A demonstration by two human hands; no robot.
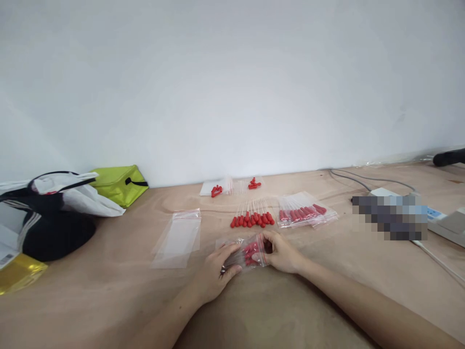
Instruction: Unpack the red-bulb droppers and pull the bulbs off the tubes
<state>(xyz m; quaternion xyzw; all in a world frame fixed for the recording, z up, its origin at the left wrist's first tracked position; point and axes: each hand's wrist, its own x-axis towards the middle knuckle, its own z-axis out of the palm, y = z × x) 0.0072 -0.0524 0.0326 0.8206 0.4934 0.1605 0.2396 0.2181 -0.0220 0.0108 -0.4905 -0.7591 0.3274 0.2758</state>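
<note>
Both hands are on a clear zip bag (256, 254) that holds several thin pieces with red handles. At the bag's left end, my left hand (214, 271) grips it between thumb and fingers, a ring on one finger. The zip edge at the right end is pinched by my right hand (281, 252), its fingertips partly hidden. Just beyond the bag lies a fanned row of loose red-handled pieces (252, 220) with slim, pale shafts. Filled zip bags (303, 211) overlap to the right of that row. Flat zip bags (178, 240) without red pieces lie left of my hands.
Near the wall are more red-handled pieces (217, 190) on white bags and another small group (254, 183). A green bag (119, 184), a black cap (54, 235) and a yellow packet (22, 274) sit left. A power strip (436, 213) and grey cable (378, 175) lie right.
</note>
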